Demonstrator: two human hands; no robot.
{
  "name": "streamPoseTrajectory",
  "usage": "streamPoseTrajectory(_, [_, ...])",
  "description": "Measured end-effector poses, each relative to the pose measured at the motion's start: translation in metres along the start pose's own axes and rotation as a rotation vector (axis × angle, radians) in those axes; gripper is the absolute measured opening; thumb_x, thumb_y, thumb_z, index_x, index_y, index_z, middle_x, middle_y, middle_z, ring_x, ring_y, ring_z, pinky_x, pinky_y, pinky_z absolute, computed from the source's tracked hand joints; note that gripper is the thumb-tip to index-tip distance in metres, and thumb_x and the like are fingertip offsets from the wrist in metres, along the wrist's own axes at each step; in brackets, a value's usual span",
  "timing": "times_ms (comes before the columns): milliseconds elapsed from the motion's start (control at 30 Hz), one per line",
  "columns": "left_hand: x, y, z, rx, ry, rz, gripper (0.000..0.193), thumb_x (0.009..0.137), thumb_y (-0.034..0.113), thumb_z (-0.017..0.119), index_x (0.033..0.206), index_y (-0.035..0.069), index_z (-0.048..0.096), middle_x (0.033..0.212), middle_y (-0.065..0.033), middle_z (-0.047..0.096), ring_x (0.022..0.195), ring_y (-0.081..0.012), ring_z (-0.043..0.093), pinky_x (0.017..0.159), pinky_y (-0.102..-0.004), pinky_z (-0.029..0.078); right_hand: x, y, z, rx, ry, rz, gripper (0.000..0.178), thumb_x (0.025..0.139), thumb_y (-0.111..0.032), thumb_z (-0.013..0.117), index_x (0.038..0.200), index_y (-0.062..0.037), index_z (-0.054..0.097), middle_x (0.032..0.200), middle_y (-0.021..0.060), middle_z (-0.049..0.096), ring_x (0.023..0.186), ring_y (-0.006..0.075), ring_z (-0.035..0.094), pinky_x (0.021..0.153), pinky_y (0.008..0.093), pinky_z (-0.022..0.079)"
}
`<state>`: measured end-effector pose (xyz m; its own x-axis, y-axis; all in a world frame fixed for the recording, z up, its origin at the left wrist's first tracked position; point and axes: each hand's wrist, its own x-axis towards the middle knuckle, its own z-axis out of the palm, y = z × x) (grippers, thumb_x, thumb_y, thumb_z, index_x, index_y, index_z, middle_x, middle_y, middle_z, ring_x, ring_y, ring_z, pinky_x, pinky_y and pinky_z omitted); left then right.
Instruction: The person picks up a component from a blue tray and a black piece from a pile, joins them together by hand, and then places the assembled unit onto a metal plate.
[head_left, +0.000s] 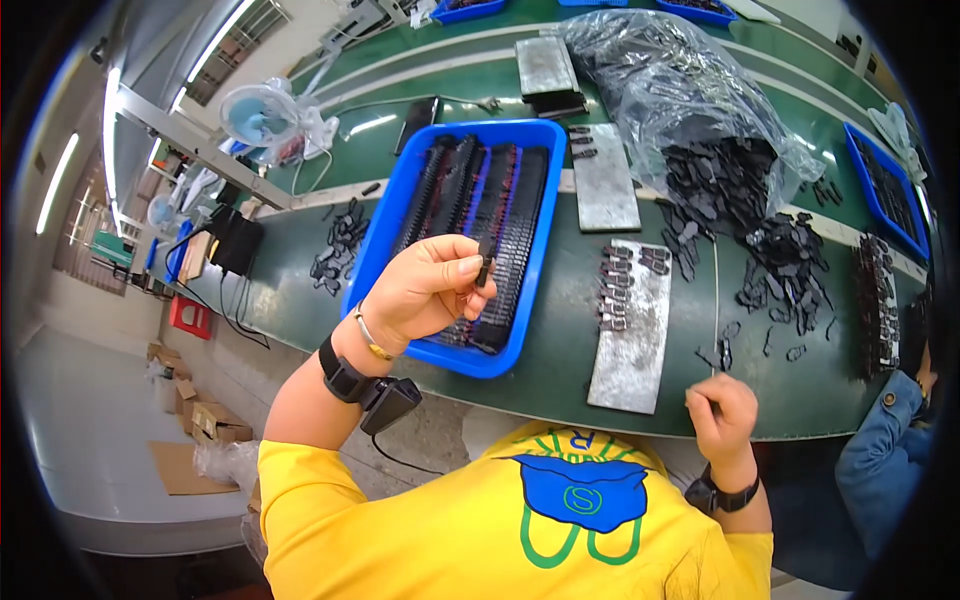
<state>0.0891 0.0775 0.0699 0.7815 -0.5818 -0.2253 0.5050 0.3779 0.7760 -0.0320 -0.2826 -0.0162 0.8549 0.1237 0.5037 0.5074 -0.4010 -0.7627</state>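
My left hand (pixel 425 290) is raised over the blue tray (pixel 535 300), its thumb and fingers pinching a small black clip-like piece (pixel 485 262). Long rows of black pieces (pixel 515 240) fill the tray, with red and blue edges showing between them. My right hand (pixel 724 414) is curled closed near the table's front edge, around the lower end of a thin metal rod (pixel 716 300). The rod's far end reaches toward loose black pieces. Left of that hand lies a grey metal plate (pixel 630 370) with several small clips (pixel 617 285) lined up along its left edge.
A clear plastic bag (pixel 690 80) spills black pieces (pixel 720 180) onto the green table (pixel 545 385). More loose pieces (pixel 795 265) lie to the right, others (pixel 340 245) left of the tray. Another metal plate (pixel 605 185) lies farther back. A person's blue sleeve (pixel 880 440) shows at right.
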Motion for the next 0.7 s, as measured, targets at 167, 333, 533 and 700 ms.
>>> streamPoseTrajectory(167, [0.024, 0.025, -0.020, 0.090, 0.057, -0.034, 0.014, 0.089, 0.012, 0.064, 0.096, -0.001, 0.064, 0.087, -0.0140, 0.068, 0.073, -0.0203, 0.066, 0.064, -0.0291, 0.055, -0.011, 0.006, -0.004, -0.197, 0.103, -0.095, 0.012, 0.073, 0.002, 0.067, 0.072, -0.0034, 0.057, 0.060, 0.0078, 0.056, 0.048, 0.0237, 0.052, 0.047, 0.0318, 0.039])
streamPoseTrajectory(333, [0.085, 0.070, -0.043, 1.426, 0.275, 0.152, 0.019, 0.083, 0.016, 0.068, 0.096, 0.002, 0.067, 0.081, -0.0124, 0.068, 0.072, -0.0225, 0.066, 0.068, -0.0335, 0.053, -0.003, 0.008, -0.003, -0.212, 0.090, -0.084, 0.014, 0.072, 0.001, 0.070, 0.072, -0.0034, 0.057, 0.059, 0.0075, 0.054, 0.047, 0.0233, 0.051, 0.046, 0.0317, 0.039])
streamPoseTrajectory(533, [0.169, 0.089, -0.084, 2.223, 0.174, 0.326, 0.020, 0.076, 0.018, 0.070, 0.093, 0.009, 0.069, 0.083, -0.0138, 0.068, 0.078, -0.0323, 0.065, 0.074, -0.0400, 0.052, -0.003, 0.006, -0.001, -0.250, 0.121, -0.079, 0.014, 0.072, 0.001, 0.070, 0.071, -0.0036, 0.057, 0.058, 0.0072, 0.055, 0.047, 0.0229, 0.051, 0.046, 0.0316, 0.039])
streamPoseTrajectory(700, [0.198, 0.090, -0.103, 2.340, 0.161, 0.290, 0.018, 0.077, 0.021, 0.069, 0.092, 0.011, 0.068, 0.084, -0.0131, 0.068, 0.081, -0.0339, 0.064, 0.074, -0.0424, 0.051, -0.002, 0.006, -0.001, -0.259, 0.125, -0.064, 0.014, 0.072, 0.002, 0.070, 0.071, -0.0040, 0.057, 0.058, 0.0069, 0.054, 0.046, 0.0223, 0.051, 0.045, 0.0312, 0.038])
